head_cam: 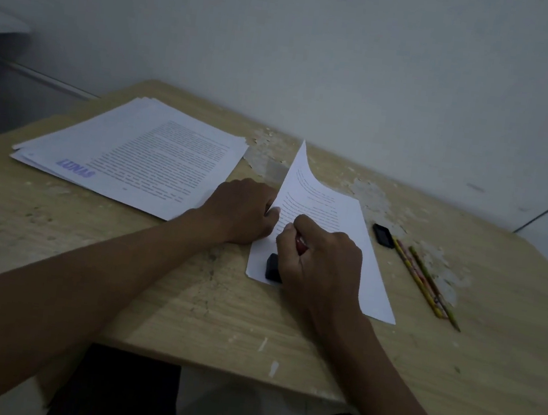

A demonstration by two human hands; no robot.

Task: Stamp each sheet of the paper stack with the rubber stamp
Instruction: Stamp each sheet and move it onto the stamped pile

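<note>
A printed sheet (353,251) lies in front of me on the wooden table (185,300). Its left edge is curled up and stands almost upright. My left hand (241,210) grips that raised edge near its base. My right hand (324,265) is closed around a rubber stamp (274,267) with a black base and a reddish handle, and the base rests on the sheet's near left corner. To the left lies a stack of printed sheets (141,153), its top page carrying a purple stamp mark (75,167) near its front edge.
A small black ink pad or cap (383,235) lies right of the sheet, with two pencils (425,281) beside it. The tabletop has peeling patches near the wall. The wall runs close behind the table.
</note>
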